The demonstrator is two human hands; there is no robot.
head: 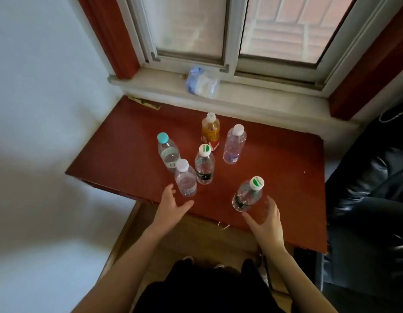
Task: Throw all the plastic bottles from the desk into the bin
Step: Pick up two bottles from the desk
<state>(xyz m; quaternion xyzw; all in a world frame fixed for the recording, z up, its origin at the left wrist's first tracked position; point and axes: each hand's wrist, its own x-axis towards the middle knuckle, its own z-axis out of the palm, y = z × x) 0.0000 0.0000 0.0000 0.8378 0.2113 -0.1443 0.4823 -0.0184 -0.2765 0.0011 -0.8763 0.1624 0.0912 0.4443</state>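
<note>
while both hands spread open, empty, "cestbon" shows on the nearest bottle's cap.

A lived-in room of a home, small reddish-brown wooden desk pushed under a sliding aluminium-framed window with dark red trim, pale painted wall, black glossy leather seat alongside, wooden floor below

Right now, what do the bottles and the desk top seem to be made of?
The bottles, like the teal-capped one, look like thin clear plastic: see-through, glossy, with plastic screw caps. The desk top looks like reddish-brown laminate or painted wood, matte; which one is unclear.
</note>
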